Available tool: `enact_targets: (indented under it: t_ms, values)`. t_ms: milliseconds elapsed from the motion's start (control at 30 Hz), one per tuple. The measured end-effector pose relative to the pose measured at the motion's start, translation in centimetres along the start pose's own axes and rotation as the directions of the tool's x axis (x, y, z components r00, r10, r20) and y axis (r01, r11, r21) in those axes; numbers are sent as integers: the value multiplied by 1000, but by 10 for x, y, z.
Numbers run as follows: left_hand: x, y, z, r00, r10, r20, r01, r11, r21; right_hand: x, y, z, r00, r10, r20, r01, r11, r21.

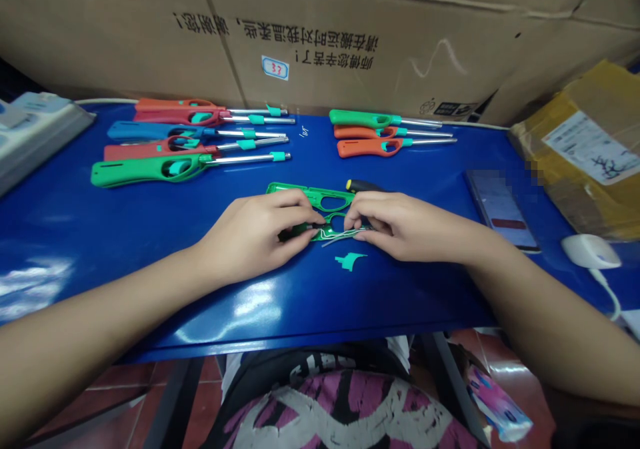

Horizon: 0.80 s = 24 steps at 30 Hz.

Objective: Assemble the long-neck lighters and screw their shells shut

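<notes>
My left hand (273,230) is closed in a pinch over the left part of an opened green lighter shell half (336,222). A small dark part shows by its fingertips; what exactly it holds is hidden. My right hand (395,224) pinches thin white and grey wires (340,234) at their right end, above the same shell half. Just beyond lies the other green shell half (330,199), its inner side up. A loose teal trigger (351,260) rests on the table in front of the hands. Behind my right hand is a dark-handled screwdriver (364,186) with a yellow end.
Several assembled lighters (150,170) lie at the back left, and 3 more (367,146) at the back right. A cardboard box (320,42) walls off the back of the blue table (240,302). A phone (500,209), white charger (591,250) and taped parcel (575,189) occupy the right.
</notes>
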<state>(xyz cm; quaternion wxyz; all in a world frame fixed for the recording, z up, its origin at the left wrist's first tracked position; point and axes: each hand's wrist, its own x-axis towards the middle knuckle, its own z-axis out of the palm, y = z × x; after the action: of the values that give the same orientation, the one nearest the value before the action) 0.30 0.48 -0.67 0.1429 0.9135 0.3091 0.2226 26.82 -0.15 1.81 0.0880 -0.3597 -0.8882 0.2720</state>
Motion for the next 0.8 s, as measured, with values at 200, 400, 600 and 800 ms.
enact_targets:
  t_ms: [200, 400, 600, 800]
  values:
    - [0, 0, 0, 1000, 2, 7, -1, 1000, -7, 0, -3, 0, 1000, -10, 1, 10, 1000, 7]
    - [0, 1, 0, 1000, -13, 4, 13, 1000, -21, -2, -8, -5, 998, -57, -10, 58, 998, 22]
    - [0, 1, -1, 1000, -27, 10, 27, 999, -42, -6, -9, -5, 988, -102, 119, 112, 991, -73]
    - [0, 0, -1, 1000, -19, 15, 19, 999, -42, -3, -8, -4, 995, -97, -36, 98, 995, 21]
